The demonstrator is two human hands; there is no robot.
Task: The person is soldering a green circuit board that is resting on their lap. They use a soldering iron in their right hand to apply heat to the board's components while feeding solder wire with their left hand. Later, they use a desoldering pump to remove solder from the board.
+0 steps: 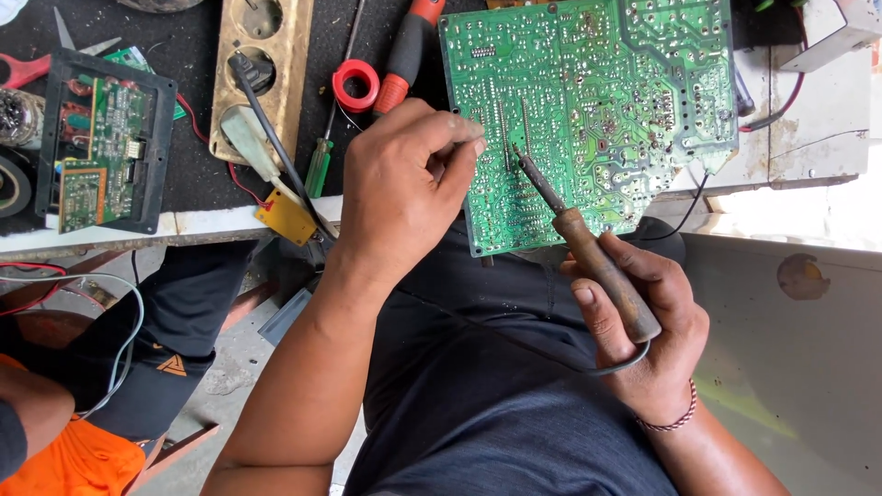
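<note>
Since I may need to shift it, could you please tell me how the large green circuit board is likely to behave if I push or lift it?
The green circuit board looks like a thin, flat panel, so probably stiff and light. Its near corner overhangs the bench edge, so a push toward you might tip it off. The left hand rests on its edge, steadying it; the soldered side faces up, so it is probably fragile.

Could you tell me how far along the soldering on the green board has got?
Done: the board lies solder side up on the bench edge, already covered in finished joints. In hand: the right hand holds the iron with its tip on a row of joints near the board's lower left, while the left hand pinches something thin beside it, too small to identify. Left: I cannot tell which joints remain.
</note>
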